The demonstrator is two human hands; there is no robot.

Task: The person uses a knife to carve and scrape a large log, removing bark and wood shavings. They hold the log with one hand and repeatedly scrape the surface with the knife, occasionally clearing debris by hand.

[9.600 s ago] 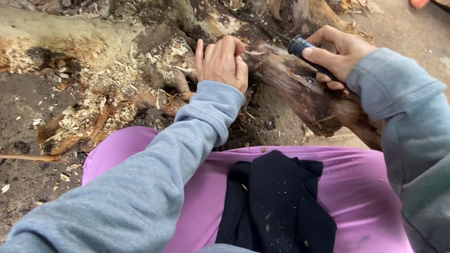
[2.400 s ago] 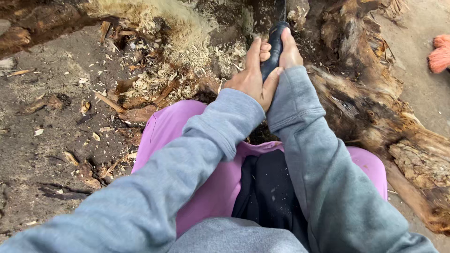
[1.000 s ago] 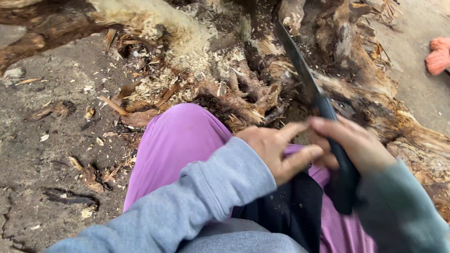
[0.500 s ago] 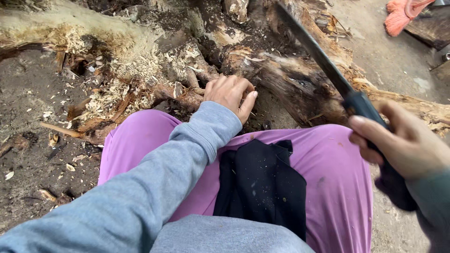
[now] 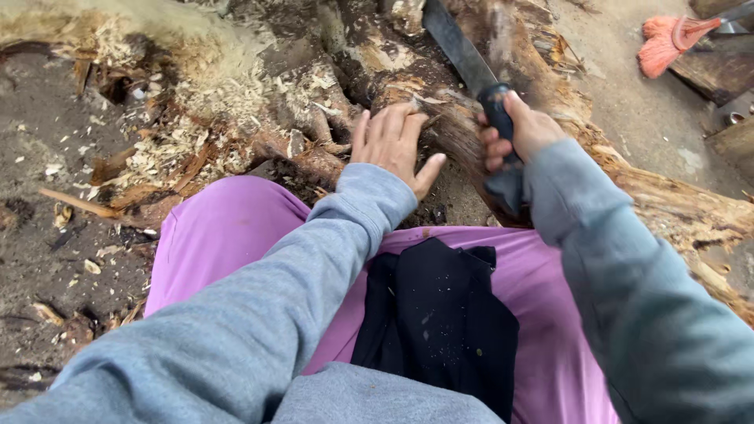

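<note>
Wood chips [image 5: 169,149] are lying on the ground at left; the left hand [image 5: 395,144] is pressing flat, fingers spread, on the log [image 5: 667,196], while the right hand [image 5: 522,129] is gripping the machete [image 5: 463,59] over it

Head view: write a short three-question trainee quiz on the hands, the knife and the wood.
1. True or false: the left hand rests flat on the log.
2. What does the right hand hold?
A. the orange brush
B. the knife
C. a wood chip
3. Fill in: the black cloth lies on the person's ____.

Key:
1. True.
2. B; the fingers wrap its dark handle, blade pointing away.
3. Lap, over purple trousers.
</note>
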